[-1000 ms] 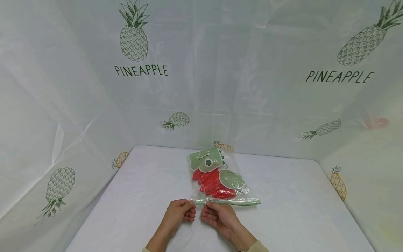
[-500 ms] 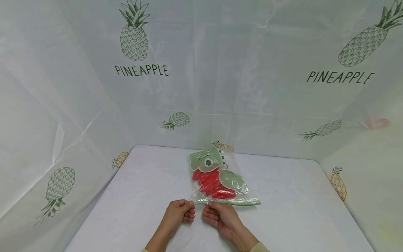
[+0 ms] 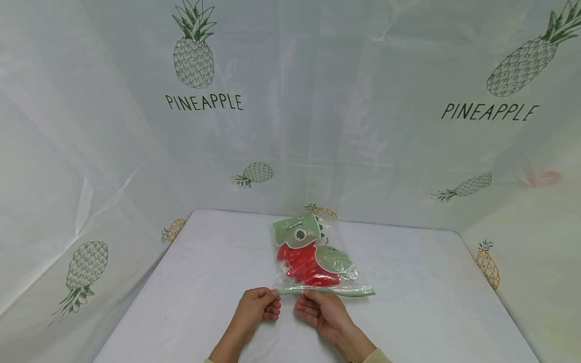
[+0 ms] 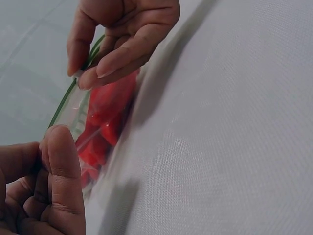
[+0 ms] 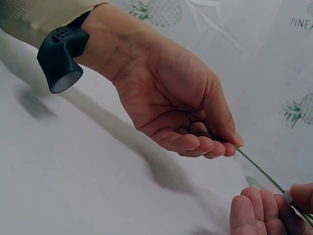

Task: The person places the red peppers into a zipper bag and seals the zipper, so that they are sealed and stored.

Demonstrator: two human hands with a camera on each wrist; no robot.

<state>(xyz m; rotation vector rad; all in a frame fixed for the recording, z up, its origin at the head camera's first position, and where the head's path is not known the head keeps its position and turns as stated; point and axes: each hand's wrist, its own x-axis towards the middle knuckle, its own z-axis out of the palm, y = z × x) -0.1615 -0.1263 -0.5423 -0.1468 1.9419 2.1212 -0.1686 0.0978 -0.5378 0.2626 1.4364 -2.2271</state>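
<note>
A clear zip bag (image 3: 297,232) with green cartoon printing lies flat on the table, and several glossy red pieces (image 3: 308,267) show through it. Along its near edge runs a green zip strip (image 3: 349,293). My left hand (image 3: 257,307) pinches the left end of that strip between thumb and curled forefinger. Close beside it, my right hand (image 3: 326,315) pinches a small white slider (image 5: 287,196) on the strip. In the left wrist view the strip stretches between the left hand (image 4: 44,186) and the right hand (image 4: 129,34). What the red pieces are, I cannot tell.
The white table (image 3: 422,297) spreads to both sides of the bag. Behind and around it hang pale sheets (image 3: 363,126) printed with pineapples. A dark wrist camera (image 5: 63,61) sits on the left wrist.
My right hand has slid slightly to the right along the zip strip, widening the gap between the hands. The left hand stays nearly still, and the bag has barely shifted.
</note>
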